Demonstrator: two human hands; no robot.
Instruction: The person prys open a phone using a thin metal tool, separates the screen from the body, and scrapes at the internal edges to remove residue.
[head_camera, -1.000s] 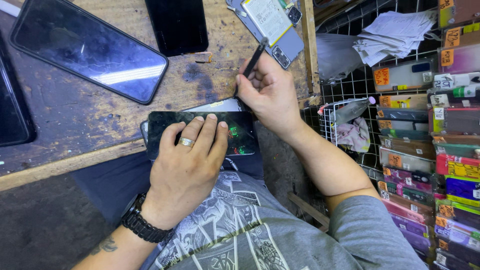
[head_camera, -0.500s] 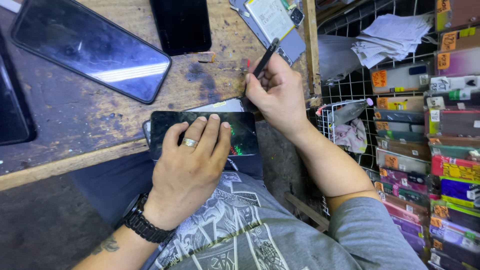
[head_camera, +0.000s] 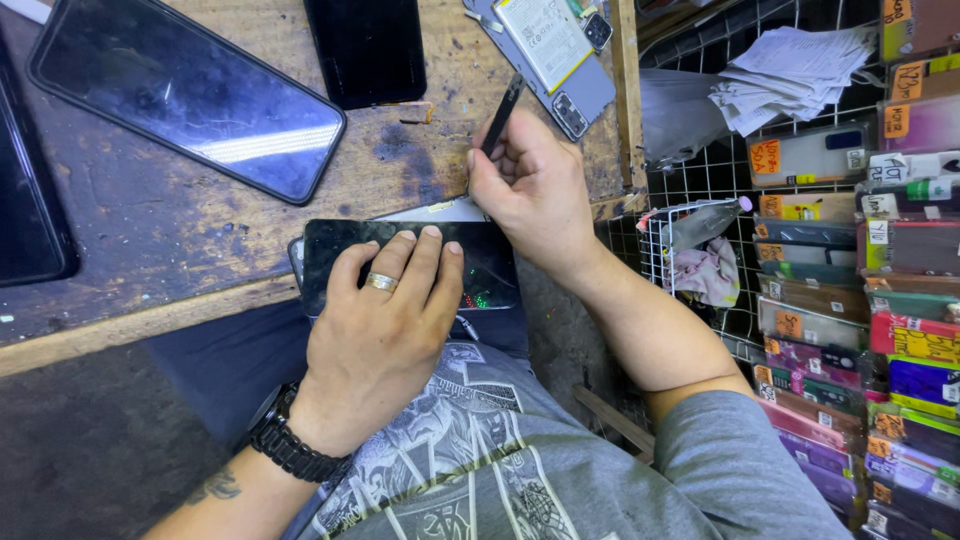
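The wooden worktop (head_camera: 150, 270) carries a big dark phone (head_camera: 190, 95) toward its far left corner. At the near edge my left hand (head_camera: 385, 320) lies flat, fingers spread, pressing the black phone (head_camera: 480, 262). My right hand (head_camera: 535, 185), wrist bent, pinches a slim black tool (head_camera: 502, 112), its tip probably at the phone's far edge.

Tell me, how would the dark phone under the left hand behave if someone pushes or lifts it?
The dark phone looks flat and stiff, so it would probably slide, not roll. Its glossy glass face is likely slippery and fragile. It overhangs the wooden bench edge under the left hand, so it might tip if released.
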